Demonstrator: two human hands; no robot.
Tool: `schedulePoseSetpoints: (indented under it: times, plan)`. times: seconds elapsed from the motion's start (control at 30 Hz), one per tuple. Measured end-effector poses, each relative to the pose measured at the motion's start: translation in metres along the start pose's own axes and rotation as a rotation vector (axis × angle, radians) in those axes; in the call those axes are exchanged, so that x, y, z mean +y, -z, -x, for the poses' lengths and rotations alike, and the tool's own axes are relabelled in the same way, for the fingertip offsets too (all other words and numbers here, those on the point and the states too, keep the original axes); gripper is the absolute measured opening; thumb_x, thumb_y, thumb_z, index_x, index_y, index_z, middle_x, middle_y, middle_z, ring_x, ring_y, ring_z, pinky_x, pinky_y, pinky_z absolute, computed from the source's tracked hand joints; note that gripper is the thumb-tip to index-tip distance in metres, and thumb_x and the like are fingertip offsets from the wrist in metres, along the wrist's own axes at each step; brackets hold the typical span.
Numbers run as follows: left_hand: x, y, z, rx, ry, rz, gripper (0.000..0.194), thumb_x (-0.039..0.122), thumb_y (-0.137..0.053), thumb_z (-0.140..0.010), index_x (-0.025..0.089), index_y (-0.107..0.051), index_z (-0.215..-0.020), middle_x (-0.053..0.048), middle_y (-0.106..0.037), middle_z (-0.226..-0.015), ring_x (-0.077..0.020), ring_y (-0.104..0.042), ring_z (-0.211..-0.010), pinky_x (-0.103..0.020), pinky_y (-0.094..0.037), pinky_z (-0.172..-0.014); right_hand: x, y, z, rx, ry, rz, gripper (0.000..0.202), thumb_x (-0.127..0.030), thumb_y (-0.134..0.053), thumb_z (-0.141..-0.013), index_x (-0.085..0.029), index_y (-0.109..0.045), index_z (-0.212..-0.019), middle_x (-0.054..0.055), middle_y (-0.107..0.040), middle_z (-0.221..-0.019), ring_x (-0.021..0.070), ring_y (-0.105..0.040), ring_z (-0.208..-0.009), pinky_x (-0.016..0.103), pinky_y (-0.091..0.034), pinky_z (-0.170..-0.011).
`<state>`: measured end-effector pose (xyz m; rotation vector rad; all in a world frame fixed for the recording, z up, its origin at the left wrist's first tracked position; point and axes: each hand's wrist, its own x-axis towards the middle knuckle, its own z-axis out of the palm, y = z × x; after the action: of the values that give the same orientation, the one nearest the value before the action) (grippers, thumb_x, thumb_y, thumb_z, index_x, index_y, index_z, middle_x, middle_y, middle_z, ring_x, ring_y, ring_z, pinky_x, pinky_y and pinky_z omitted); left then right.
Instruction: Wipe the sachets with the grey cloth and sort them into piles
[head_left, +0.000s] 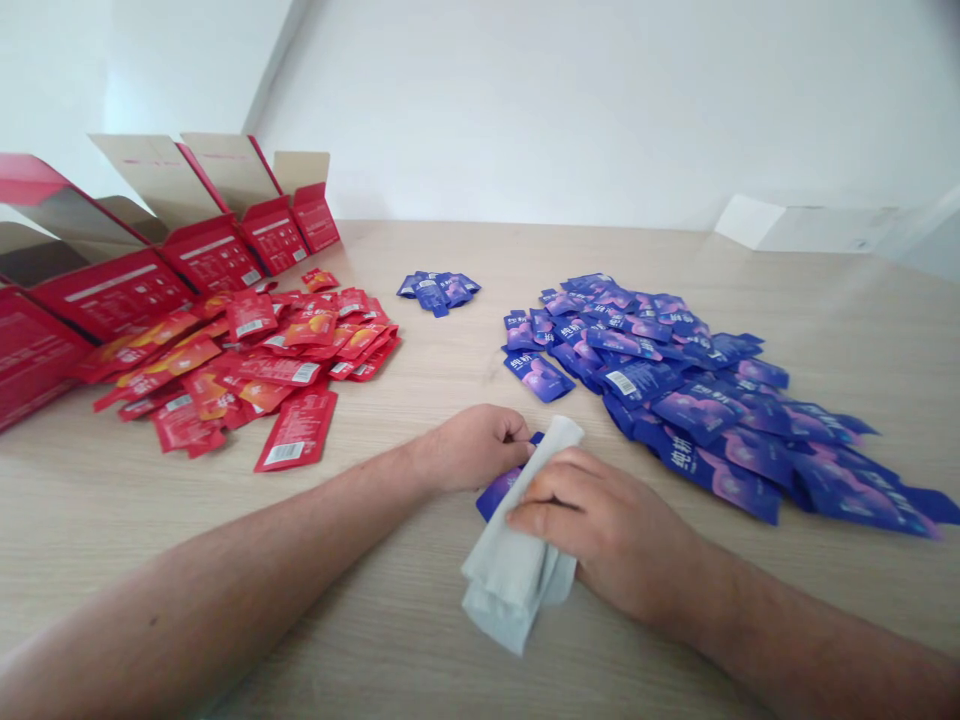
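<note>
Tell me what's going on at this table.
A person's left hand holds a blue packet, while the right hand grips a white cloth across it. Beyond them, a large pile of blue packets lies to the right and a small blue cluster near the middle. On the left, a heap of red packets lies before red boxes with raised flaps.

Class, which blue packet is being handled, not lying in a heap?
The blue packet in the left hand, partly hidden by the white cloth in the right hand; the others lie in the small blue heap or large blue heap.
</note>
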<state>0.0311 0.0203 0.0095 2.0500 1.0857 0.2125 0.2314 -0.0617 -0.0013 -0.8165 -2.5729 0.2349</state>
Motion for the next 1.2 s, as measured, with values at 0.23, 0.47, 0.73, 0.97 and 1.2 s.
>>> schedulePoseSetpoints:
  times: [0.23, 0.47, 0.73, 0.97, 1.2]
  plan:
    - [-0.001, -0.001, 0.000, -0.007, 0.010, 0.014, 0.022, 0.036, -0.051, -0.088, 0.020, -0.062, -0.077, 0.005, -0.057, -0.059, -0.0087, -0.051, -0.051, -0.020, -0.035, -0.049, -0.001, -0.001, -0.002, 0.037, -0.026, -0.003, 0.020, -0.020, -0.059, -0.099, -0.022, -0.070, -0.115, 0.006, -0.068, -0.106, 0.0225, -0.056, -0.101, 0.038, -0.049, -0.090]
    - [-0.002, -0.002, 0.000, -0.025, 0.068, 0.056, 0.021, 0.036, -0.050, -0.088, 0.021, -0.061, -0.079, 0.005, -0.057, -0.056, -0.0101, -0.052, -0.048, -0.020, -0.035, -0.045, 0.008, 0.002, -0.001, 0.089, -0.097, 0.009, 0.020, -0.016, -0.062, -0.095, -0.022, -0.071, -0.113, 0.007, -0.067, -0.105, 0.0234, -0.057, -0.101, 0.040, -0.049, -0.092]
    - [-0.002, -0.001, -0.001, -0.037, -0.002, 0.030, 0.021, 0.036, -0.051, -0.088, 0.020, -0.062, -0.078, 0.004, -0.059, -0.063, -0.0097, -0.053, -0.054, -0.019, -0.038, -0.048, 0.006, 0.002, 0.000, 0.045, -0.024, 0.009, 0.020, -0.019, -0.058, -0.098, -0.020, -0.071, -0.113, 0.007, -0.068, -0.106, 0.0234, -0.057, -0.102, 0.039, -0.049, -0.091]
    - [-0.001, 0.000, -0.001, -0.043, -0.031, 0.031, 0.021, 0.035, -0.053, -0.087, 0.019, -0.062, -0.076, 0.004, -0.057, -0.063, -0.0083, -0.051, -0.054, -0.018, -0.036, -0.048, 0.009, 0.003, 0.000, 0.032, 0.022, -0.016, 0.018, -0.020, -0.059, -0.098, -0.021, -0.072, -0.109, 0.007, -0.068, -0.102, 0.0227, -0.057, -0.099, 0.038, -0.050, -0.088]
    - [0.000, -0.001, 0.000, -0.077, 0.049, 0.101, 0.020, 0.036, -0.051, -0.089, 0.021, -0.058, -0.079, 0.006, -0.055, -0.055, -0.0096, -0.051, -0.045, -0.020, -0.035, -0.043, 0.010, 0.003, 0.000, 0.067, -0.068, 0.004, 0.020, -0.017, -0.061, -0.096, -0.020, -0.071, -0.112, 0.008, -0.068, -0.105, 0.0234, -0.057, -0.102, 0.039, -0.049, -0.092]
